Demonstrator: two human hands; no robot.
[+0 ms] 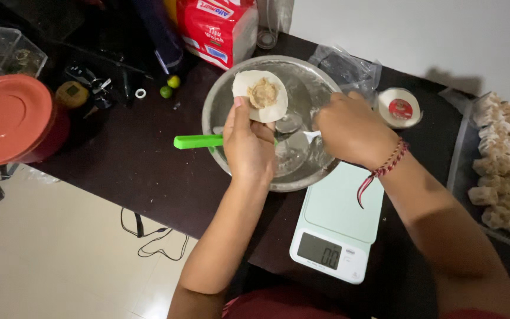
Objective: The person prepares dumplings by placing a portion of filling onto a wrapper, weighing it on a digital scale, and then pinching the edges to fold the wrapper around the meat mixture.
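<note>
My left hand (248,145) holds a round white dumpling wrapper (260,95) with a lump of brownish filling (262,93) in its middle, raised over a steel bowl (219,97). My right hand (352,127) reaches into the bowl from the right and grips a spoon (295,142) whose bowl end rests inside. A green-handled utensil (198,141) lies across the bowl's left rim, partly behind my left hand.
A pale green kitchen scale (339,223) sits just in front of the bowl. A tray of several shaped dumplings (506,162) stands at the right. A red-lidded container (10,118), two small limes (170,87), a red packet (219,26) and a small round tub (399,107) crowd the dark table (143,165).
</note>
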